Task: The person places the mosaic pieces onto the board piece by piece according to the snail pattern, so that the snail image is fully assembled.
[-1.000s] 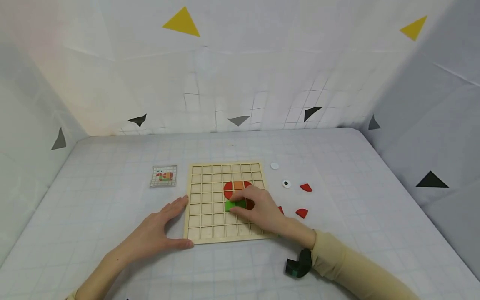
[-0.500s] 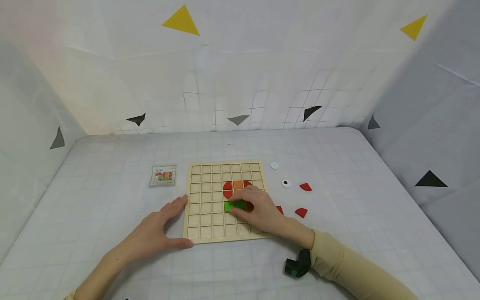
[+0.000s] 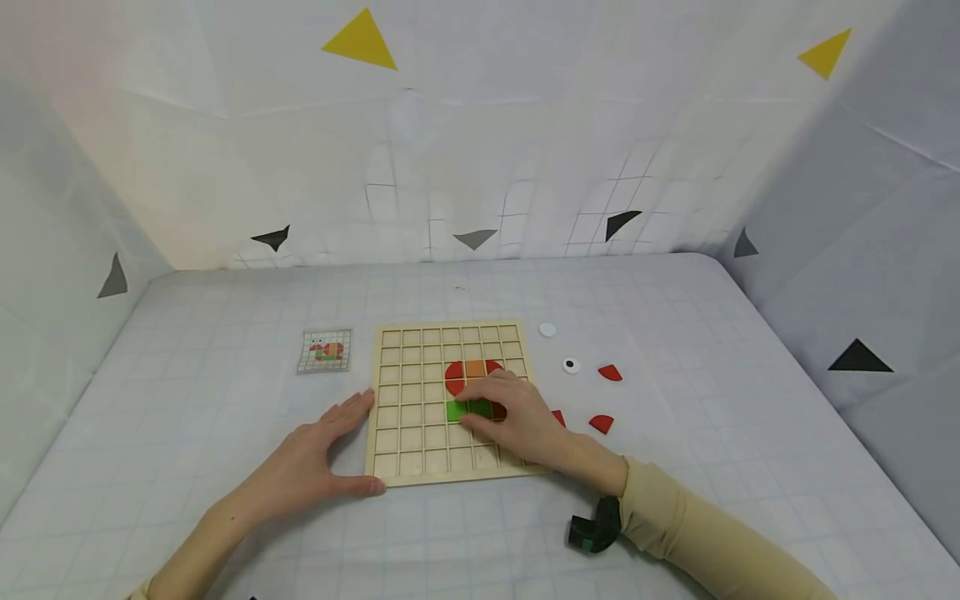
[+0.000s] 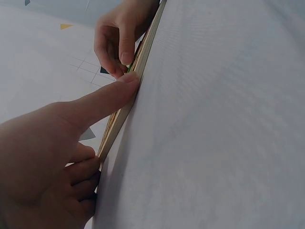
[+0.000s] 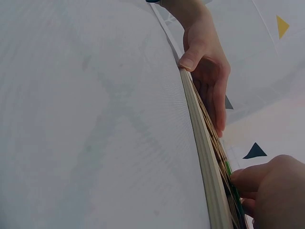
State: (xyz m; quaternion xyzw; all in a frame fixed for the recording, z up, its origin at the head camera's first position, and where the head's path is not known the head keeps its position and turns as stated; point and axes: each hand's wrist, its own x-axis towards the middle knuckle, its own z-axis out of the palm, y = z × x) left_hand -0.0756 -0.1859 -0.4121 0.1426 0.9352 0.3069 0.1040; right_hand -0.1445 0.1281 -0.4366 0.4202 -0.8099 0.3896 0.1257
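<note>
Tile and fingers meet near the middle of the gridded wooden board: the light green tile (image 3: 455,411) lies just left of the right hand (image 3: 525,427), between its thumb and forefinger. Those fingers are bent to a narrow gap, thumb at the near edge and forefinger at the far edge, and seem to pinch it, though how firmly I cannot tell. With the darker green piece (image 3: 482,407) beside it, the green row runs left to right across the board (image 3: 412,416). The left hand (image 3: 303,458) is farther off, spread wide against the board's left side. The tile looks flat, straight-edged and bright; red pieces (image 3: 455,377) and an orange square (image 3: 475,368) lie beyond.
</note>
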